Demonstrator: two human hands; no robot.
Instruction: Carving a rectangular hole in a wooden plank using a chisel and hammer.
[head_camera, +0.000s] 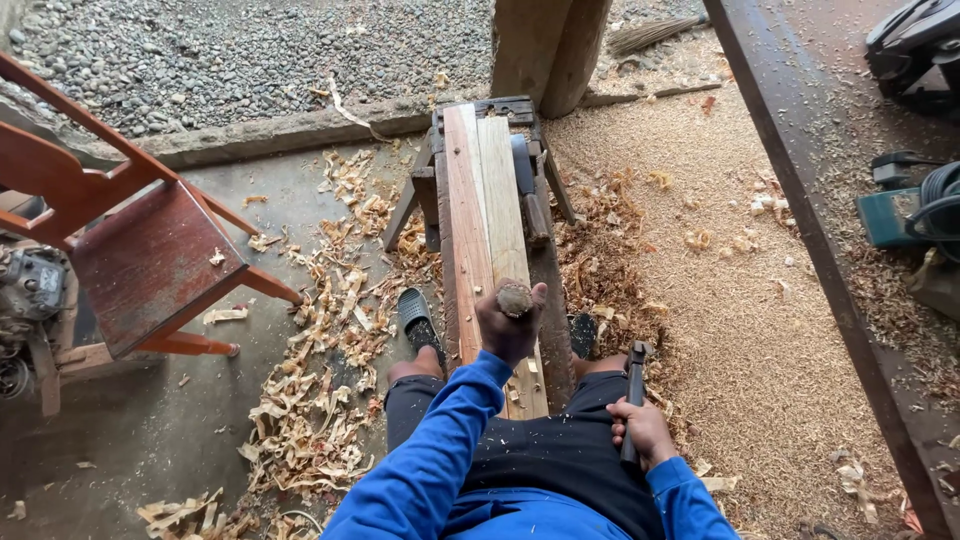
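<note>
Our left hand (508, 325) fists a chisel's wooden handle (515, 298) upright on the plank (490, 200); our right hand (643, 430) grips a hammer (634, 390), resting beside our thigh, ready.

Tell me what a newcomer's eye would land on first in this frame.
First, the two pale planks lying lengthwise on a low wooden bench at centre, with the left hand gripping a round-ended wooden handle upright on them. The right hand rests on the thigh holding a dark hammer. Curled wood shavings litter the concrete left of the bench, beside a reddish wooden chair; fine sawdust covers the ground to the right.
</note>
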